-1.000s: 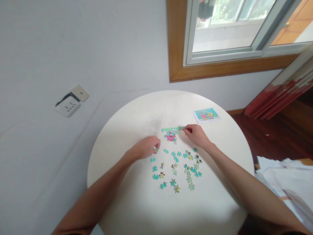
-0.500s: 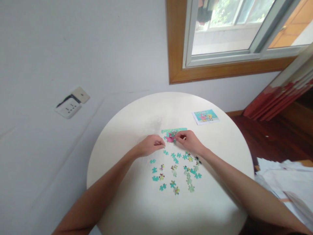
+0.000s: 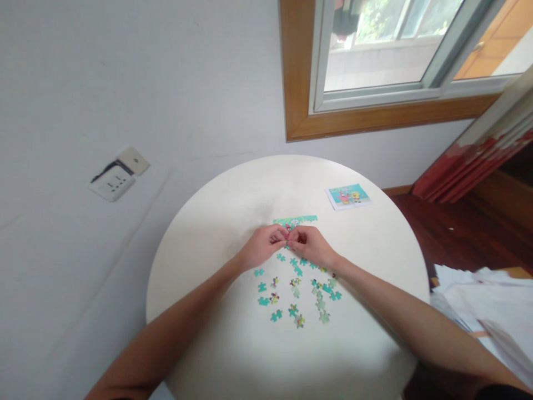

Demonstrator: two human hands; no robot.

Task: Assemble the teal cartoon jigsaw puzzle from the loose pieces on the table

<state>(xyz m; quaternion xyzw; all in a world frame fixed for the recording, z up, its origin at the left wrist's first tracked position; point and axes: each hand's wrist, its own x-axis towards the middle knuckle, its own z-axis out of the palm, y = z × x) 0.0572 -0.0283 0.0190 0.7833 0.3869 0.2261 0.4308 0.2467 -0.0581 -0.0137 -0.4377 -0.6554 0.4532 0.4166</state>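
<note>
Leaning in close over the jigsaw, the person has the left hand (image 3: 264, 244) and the right hand (image 3: 312, 244) almost fingertip to fingertip, thumbs and fingers pinched on both sides; from where I stand I can't tell whether either one grips a piece. Right beneath and just beyond them lies the partly joined jigsaw puzzle (image 3: 295, 220), its green-and-teal top strip showing past the knuckles, with a bit of a pink figure peeking out between the fingers. Nearer the person, loose puzzle pieces (image 3: 262, 287) are spread in rough clusters: plain teal ones to the left, pale green ones (image 3: 324, 317) in a crooked chain to the right, a few patterned with yellow and red, and some partly hidden under the right wrist. Beyond the right hand, well apart from the pieces, a picture card (image 3: 348, 196) shows a pink starfish and a yellow sponge character. All of it rests on a round white worktop (image 3: 225, 205). Further out, a wall socket (image 3: 112, 182) sits askew on the left, a wood-framed window (image 3: 377, 61) is ahead, and a red-and-cream curtain (image 3: 449, 172) hangs above heaped papers (image 3: 470, 300) on the right.
</note>
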